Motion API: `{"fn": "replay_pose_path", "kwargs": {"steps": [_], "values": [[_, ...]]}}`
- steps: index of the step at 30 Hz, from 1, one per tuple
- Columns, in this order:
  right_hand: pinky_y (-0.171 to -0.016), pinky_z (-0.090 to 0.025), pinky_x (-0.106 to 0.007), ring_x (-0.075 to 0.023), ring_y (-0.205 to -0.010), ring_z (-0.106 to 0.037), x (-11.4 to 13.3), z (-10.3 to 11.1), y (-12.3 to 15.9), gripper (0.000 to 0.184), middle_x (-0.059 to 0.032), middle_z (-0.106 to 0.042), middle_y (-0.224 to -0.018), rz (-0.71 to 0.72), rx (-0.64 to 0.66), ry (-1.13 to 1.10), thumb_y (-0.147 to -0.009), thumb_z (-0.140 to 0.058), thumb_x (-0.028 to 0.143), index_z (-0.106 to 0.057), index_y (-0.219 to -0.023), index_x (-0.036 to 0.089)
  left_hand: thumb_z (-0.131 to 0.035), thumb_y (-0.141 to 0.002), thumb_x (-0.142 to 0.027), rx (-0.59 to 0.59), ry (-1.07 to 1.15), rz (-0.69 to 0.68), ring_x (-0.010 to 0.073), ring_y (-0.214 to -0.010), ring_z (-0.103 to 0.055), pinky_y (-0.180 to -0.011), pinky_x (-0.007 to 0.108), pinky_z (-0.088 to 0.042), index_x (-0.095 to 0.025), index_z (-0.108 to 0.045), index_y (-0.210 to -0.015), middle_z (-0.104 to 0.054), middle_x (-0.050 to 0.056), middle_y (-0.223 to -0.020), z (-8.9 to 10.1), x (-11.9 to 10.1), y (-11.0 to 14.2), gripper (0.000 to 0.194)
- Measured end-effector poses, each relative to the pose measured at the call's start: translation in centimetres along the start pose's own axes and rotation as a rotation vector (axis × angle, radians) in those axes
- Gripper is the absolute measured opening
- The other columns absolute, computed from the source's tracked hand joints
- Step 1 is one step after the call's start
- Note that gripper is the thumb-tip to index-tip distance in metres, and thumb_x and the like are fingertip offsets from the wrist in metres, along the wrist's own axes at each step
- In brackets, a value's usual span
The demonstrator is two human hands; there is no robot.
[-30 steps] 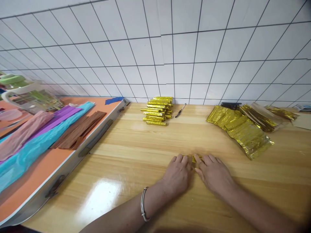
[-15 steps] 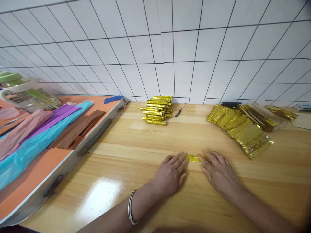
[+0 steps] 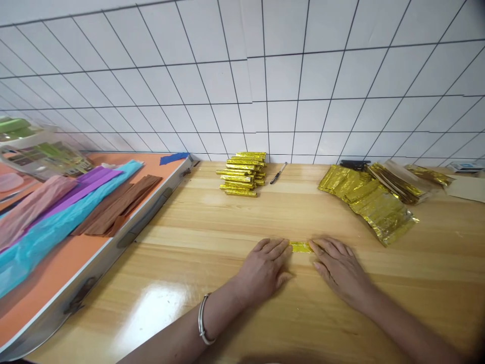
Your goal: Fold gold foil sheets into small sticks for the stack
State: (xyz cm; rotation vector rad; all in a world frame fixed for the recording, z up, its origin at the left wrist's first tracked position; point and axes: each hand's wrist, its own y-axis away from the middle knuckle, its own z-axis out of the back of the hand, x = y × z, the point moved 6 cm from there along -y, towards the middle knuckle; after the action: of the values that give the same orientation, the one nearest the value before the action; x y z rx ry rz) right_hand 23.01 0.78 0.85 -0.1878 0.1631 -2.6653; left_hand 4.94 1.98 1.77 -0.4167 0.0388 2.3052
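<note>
A small piece of gold foil paper [image 3: 300,247] lies flat on the wooden table [image 3: 212,217], its middle showing between my hands. My left hand [image 3: 265,268], with a silver bangle on the wrist, rests its outstretched fingers over the foil's left end. Over the right end lie the fingers of my right hand [image 3: 339,270], stretched out and pressing down. Both ends of the foil are hidden under the fingertips. Farther back stands a stack of gold foil rolls [image 3: 242,174]. Fanned gold foil sheets [image 3: 366,202] lie to the right.
A pen [image 3: 279,173] lies beside the rolls. An orange board [image 3: 91,247] on the left carries brown paper [image 3: 121,205], a turquoise strip [image 3: 71,225] and a purple strip [image 3: 85,187]. A clear container [image 3: 49,156] stands behind them. The tiled wall [image 3: 212,86] bounds the back.
My hands have moved apart from close together, with the fingers flattening outward along the foil, so more of it shows between them. During the last half second they stay nearly still.
</note>
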Motion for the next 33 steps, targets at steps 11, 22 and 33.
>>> {"fn": "replay_pose_path", "kwargs": {"steps": [11, 22, 33], "values": [[-0.098, -0.033, -0.041, -0.025, -0.122, -0.037, 0.3, -0.4, 0.2, 0.042, -0.0071, -0.051, -0.131, 0.027, -0.026, 0.096, -0.089, -0.044, 0.029, -0.047, -0.129, 0.018, -0.036, -0.094, -0.028, 0.02, 0.236, -0.076, 0.0138, -0.121, -0.046, -0.098, 0.033, -0.028, -0.03, -0.051, -0.122, -0.054, 0.001, -0.128, 0.5, 3.1, -0.2, 0.031], [-0.1, -0.029, -0.049, -0.0308, -0.126, -0.034, 2.3, 0.3, -2.0, 0.053, -0.0105, -0.049, -0.132, 0.068, -0.056, 0.135, -0.084, -0.053, 0.042, -0.046, -0.131, 0.02, -0.047, -0.086, -0.037, -0.011, 0.043, -0.055, 0.0239, -0.116, -0.044, -0.091, 0.04, -0.033, -0.025, -0.04, -0.132, -0.041, 0.003, -0.139, 0.5, 0.5, -0.4, 0.048], [-0.102, -0.03, -0.046, -0.0252, -0.134, -0.023, 1.0, -0.9, -1.4, 0.053, -0.0046, -0.036, -0.142, 0.173, 0.046, 0.054, -0.089, -0.043, 0.032, -0.032, -0.139, 0.019, -0.045, -0.088, -0.039, 0.056, 0.056, -0.176, 0.022, -0.125, -0.037, -0.101, 0.039, -0.028, -0.025, -0.036, -0.135, -0.039, 0.003, -0.141, 0.8, 2.1, 0.2, 0.049]]}}
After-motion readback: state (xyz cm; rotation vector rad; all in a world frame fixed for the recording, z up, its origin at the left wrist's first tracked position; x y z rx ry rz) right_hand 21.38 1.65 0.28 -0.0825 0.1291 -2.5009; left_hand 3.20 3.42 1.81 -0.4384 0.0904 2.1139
